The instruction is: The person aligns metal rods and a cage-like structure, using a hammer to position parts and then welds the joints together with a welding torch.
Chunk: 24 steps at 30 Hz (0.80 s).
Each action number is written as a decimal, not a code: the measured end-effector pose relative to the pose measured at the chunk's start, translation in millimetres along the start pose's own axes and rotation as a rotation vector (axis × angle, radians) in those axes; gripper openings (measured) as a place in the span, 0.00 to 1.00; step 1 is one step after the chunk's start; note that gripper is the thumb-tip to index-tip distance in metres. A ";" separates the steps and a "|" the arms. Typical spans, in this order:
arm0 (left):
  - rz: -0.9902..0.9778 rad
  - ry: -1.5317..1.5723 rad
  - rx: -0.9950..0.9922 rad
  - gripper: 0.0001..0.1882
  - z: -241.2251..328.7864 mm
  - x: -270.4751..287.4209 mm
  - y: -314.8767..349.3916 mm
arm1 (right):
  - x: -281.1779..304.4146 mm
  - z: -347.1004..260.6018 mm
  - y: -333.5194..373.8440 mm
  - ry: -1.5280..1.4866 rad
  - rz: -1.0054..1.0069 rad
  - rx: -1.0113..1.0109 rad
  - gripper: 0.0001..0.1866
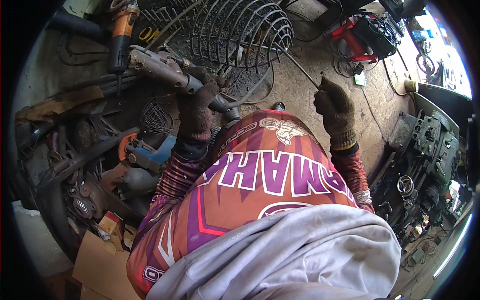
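Note:
My left hand (pixel 197 107), in a dirty knitted work glove, is closed around a worn grey-brown metal piece with a tubular body (pixel 162 70). A ribbed, round part (pixel 220 104) of it sticks out past the fingers; its exact kind is not clear. Farther right, my gloved right hand (pixel 336 107) grips the near end of a thin metal rod (pixel 302 67). That rod slants up and left to the narrow end of a rounded cage of bent metal bars (pixel 235 32), which lies ahead of me. Whether the rod is joined to the cage, I cannot tell.
An orange and black power tool (pixel 121 42) hangs at the upper left. Metal scraps, a wire coil (pixel 156 117) and a blue tool (pixel 147 152) crowd the left side. A red and black cabled machine (pixel 365 37) stands at the far right, above a green machine with a handwheel (pixel 406 185).

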State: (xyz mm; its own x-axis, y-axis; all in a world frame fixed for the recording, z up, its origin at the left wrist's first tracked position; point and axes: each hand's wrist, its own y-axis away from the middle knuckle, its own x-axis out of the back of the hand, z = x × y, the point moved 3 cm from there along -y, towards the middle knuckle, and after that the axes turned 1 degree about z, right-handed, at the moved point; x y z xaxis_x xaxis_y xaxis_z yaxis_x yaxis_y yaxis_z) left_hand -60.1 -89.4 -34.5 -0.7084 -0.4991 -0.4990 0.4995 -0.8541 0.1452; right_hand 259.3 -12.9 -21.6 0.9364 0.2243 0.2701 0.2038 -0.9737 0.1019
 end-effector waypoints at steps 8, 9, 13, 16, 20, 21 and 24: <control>-0.039 -0.026 -0.009 0.17 5.5 0.2 -1.7 | -8.5 -14.4 -2.5 0.061 0.029 0.028 0.19; -0.042 -0.020 -0.003 0.17 5.7 0.3 -1.5 | -8.7 -15.2 -2.8 0.084 0.026 0.037 0.19; -0.036 0.032 0.025 0.17 5.1 2.0 -0.2 | -8.3 -16.6 -9.0 0.128 0.021 0.079 0.18; -0.025 0.063 0.010 0.18 2.7 5.9 -1.0 | -9.0 -22.5 -16.7 0.151 -0.001 0.113 0.18; -0.028 0.050 0.034 0.18 -1.2 11.8 -2.1 | -16.5 -32.1 -17.1 0.068 -0.007 0.102 0.19; -0.029 0.047 0.038 0.18 -2.7 12.9 -2.3 | -16.8 -32.7 -16.6 0.041 -0.008 0.089 0.19; -0.003 0.045 0.004 0.17 -3.3 12.6 -0.3 | -12.9 -22.8 -15.8 -0.007 -0.023 0.066 0.19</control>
State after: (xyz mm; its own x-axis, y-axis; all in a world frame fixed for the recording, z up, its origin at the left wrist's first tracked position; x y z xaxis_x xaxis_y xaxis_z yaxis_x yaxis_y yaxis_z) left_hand -67.5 -94.9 -43.6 -0.6865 -0.4900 -0.5372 0.4958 -0.8559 0.1470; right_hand 237.5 0.5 -4.9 0.9331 0.2463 0.2620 0.2434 -0.9689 0.0440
